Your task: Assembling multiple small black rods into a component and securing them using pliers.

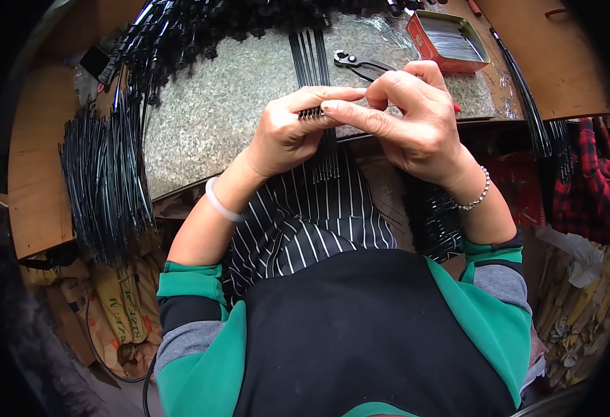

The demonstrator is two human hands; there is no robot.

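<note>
My left hand (pixel 287 132) is closed round a small dark coiled piece (pixel 310 113), which looks like a spring and shows between thumb and fingers. My right hand (pixel 416 121) meets it from the right, its thumb tip against the coil's end and its other fingers curled. Whatever the right fingers pinch is too small or hidden to make out. Beneath the left hand, a row of thin black cables (pixel 310 59) runs across the stone-topped board (pixel 207 104) and hangs over its front edge. Pliers (pixel 350 61) with dark jaws lie behind the right hand, partly covered by it.
A red tin (pixel 426 45) of thin metal pins stands at the back right. Black cable bundles hang over the left edge (pixel 103 181) and at the right (pixel 527 104). A heap of black parts (pixel 180 42) covers the back. Striped cloth (pixel 312 229) lies over my lap.
</note>
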